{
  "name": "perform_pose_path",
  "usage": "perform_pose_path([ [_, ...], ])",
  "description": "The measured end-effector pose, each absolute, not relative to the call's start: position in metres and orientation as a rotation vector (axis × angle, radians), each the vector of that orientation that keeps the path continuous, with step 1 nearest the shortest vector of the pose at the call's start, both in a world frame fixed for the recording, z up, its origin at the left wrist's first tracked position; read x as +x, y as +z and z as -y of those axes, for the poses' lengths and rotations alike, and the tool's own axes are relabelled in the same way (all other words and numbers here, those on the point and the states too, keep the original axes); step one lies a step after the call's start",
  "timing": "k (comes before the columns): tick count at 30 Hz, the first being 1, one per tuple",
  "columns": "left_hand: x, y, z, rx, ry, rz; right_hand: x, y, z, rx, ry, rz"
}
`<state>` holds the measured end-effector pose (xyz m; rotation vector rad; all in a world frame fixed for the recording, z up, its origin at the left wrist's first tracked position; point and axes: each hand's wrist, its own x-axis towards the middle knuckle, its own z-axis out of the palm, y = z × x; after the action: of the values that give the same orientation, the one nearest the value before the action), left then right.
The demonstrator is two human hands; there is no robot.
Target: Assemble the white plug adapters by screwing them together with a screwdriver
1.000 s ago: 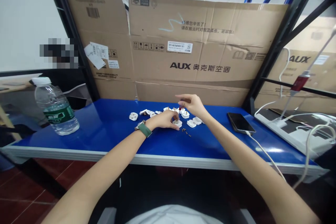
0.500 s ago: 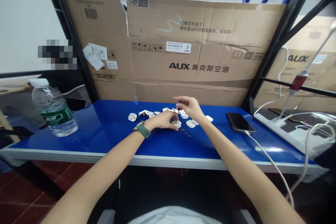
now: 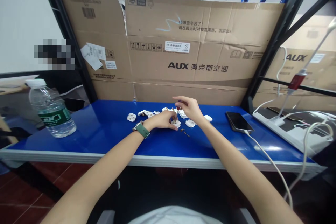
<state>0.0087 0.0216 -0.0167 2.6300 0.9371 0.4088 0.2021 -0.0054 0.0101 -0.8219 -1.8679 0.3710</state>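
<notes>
My left hand [image 3: 165, 119] is closed around the edge of a white plug [image 3: 176, 124] that rests on the blue table. My right hand [image 3: 189, 107] pinches a small screwdriver with a red handle [image 3: 179, 106], held upright. The screwdriver's thin shaft points down at the plug between my left fingers; its tip is too small to make out. Several small brass screws [image 3: 184, 132] lie just in front of the plug. More white plug parts [image 3: 131, 117] are spread behind and to both sides of my hands, some with metal pins showing.
A water bottle [image 3: 52, 112] stands at the table's left. To the right lie a phone [image 3: 239, 121] with a charging cable and a white power strip [image 3: 288, 133]. A tall cardboard sheet [image 3: 152, 66] closes off the back, between dark metal posts.
The view has shifted very slightly. Both hands stay at the plug, and the right fingers have turned a little on the screwdriver handle, which shows more now.
</notes>
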Motion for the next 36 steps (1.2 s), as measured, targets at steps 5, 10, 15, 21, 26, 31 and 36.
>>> perform_pose_path([
  [5,0.0089,-0.016,-0.0214,2.618,0.393,-0.942,0.2047,0.0078,0.0076,-0.678,0.605,1.915],
  [10,0.0086,-0.0153,-0.0204,2.62,0.399,-0.956,0.2026,0.0092,0.0105,-0.83,0.404,1.915],
  [15,0.0084,-0.0169,-0.0219,2.616,0.404,-0.935,0.2056,0.0101,0.0105,-0.691,0.758,1.919],
  [21,0.0078,-0.0157,-0.0206,2.605,0.413,-0.939,0.2015,0.0092,0.0118,-0.763,0.567,1.921],
  [26,0.0079,-0.0179,-0.0239,2.629,0.395,-0.921,0.2033,0.0037,0.005,-0.72,0.682,1.856],
  [31,0.0076,-0.0185,-0.0243,2.61,0.426,-0.879,0.2035,0.001,0.0055,-0.671,0.813,1.835],
  [36,0.0072,-0.0168,-0.0225,2.627,0.404,-0.927,0.2046,0.0041,0.0056,-0.682,0.742,1.707],
])
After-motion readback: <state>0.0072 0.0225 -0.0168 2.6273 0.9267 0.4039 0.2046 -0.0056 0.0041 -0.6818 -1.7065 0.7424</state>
